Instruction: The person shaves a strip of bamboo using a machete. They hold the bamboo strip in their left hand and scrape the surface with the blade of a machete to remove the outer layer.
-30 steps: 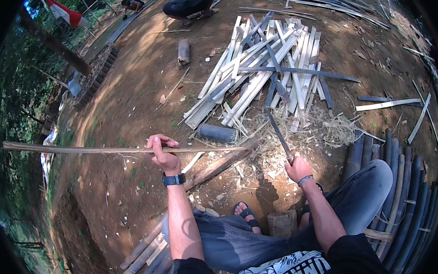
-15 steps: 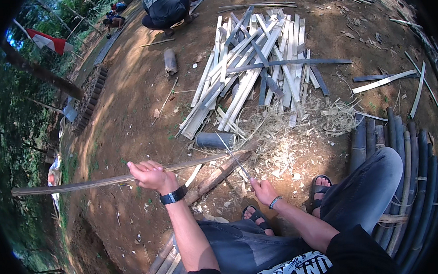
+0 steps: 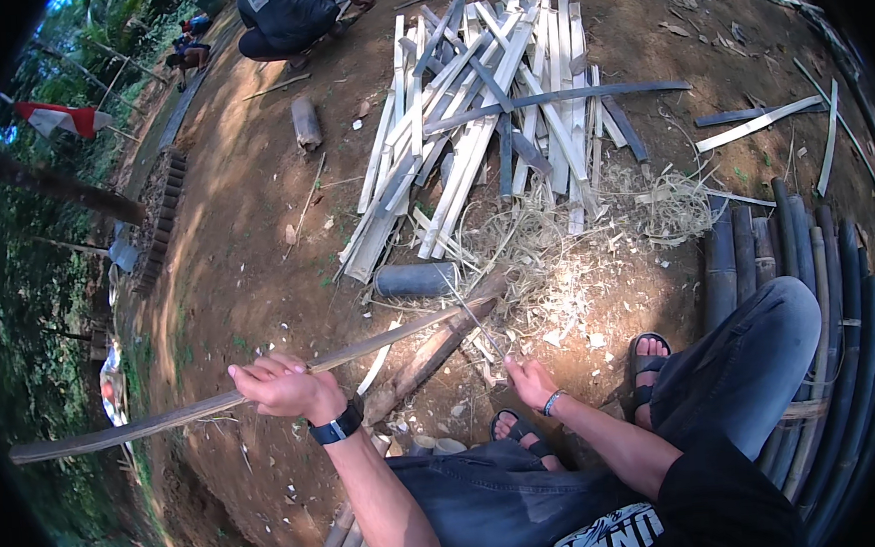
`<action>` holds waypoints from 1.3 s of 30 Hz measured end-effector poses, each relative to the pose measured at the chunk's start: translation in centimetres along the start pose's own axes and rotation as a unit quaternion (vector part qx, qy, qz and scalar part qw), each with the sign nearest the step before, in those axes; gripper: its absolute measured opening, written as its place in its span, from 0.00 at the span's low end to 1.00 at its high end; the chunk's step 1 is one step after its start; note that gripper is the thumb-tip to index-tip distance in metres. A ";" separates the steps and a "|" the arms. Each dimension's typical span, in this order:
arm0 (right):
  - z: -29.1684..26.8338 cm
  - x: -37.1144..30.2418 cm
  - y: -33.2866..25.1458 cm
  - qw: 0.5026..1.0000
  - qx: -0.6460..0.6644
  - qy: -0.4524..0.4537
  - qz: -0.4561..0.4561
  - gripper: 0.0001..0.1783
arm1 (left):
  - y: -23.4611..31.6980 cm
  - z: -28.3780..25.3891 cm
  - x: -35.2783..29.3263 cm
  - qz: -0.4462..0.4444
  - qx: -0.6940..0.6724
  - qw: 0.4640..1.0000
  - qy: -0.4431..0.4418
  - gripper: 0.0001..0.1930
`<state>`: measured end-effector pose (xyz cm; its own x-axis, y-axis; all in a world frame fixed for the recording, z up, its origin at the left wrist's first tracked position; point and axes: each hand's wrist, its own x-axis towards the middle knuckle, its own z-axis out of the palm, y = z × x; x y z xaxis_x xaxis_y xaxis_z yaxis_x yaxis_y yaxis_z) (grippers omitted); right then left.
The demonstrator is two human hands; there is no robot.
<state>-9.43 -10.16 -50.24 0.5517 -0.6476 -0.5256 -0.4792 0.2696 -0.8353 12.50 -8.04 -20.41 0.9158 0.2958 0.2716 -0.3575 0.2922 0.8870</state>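
My left hand point(image 3: 279, 388) is closed around a long bamboo strip point(image 3: 382, 342), gripping it near its middle. One end of the strip sticks out to the left, and the other lies over a round pole point(image 3: 428, 362) on the ground. My right hand point(image 3: 532, 383) is closed on the handle of a long, thin-bladed knife point(image 3: 475, 316); the fingers hide most of the handle. Its blade points up and to the left, across the strip near the strip's right end. I cannot tell whether the edge touches it. Pale shavings point(image 3: 569, 300) lie beyond the blade.
A pile of split bamboo strips point(image 3: 488, 120) lies ahead. Nearer is a short dark bamboo piece point(image 3: 416, 280). Whole bamboo poles point(image 3: 838, 349) are stacked by my right knee. Another person point(image 3: 292, 22) crouches at the far left. A red and white flag point(image 3: 62, 118) hangs left.
My left hand has moved slightly left and down, and the strip's left end has dropped, so the strip slopes more. The knife stays across the strip. The whole view has shifted a little.
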 end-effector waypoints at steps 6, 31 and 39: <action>0.4 3.3 0.7 0.998 -0.010 0.015 0.052 0.42 | -0.9 -0.4 0.6 0.008 -0.009 1.000 0.003 0.22; 1.2 2.1 1.2 0.995 0.066 -0.019 0.074 0.42 | -0.8 -0.6 0.0 0.006 -0.034 0.999 -0.037 0.21; 0.2 1.2 -1.2 0.983 0.110 -0.039 0.140 0.42 | -0.5 -1.1 -0.8 -0.008 -0.050 0.996 -0.078 0.21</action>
<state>-8.05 -11.16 -49.93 0.4748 -0.4713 -0.7433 -0.4656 0.5822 -0.6666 11.69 -7.39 -21.46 0.9358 0.1471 0.3203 -0.3524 0.3876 0.8518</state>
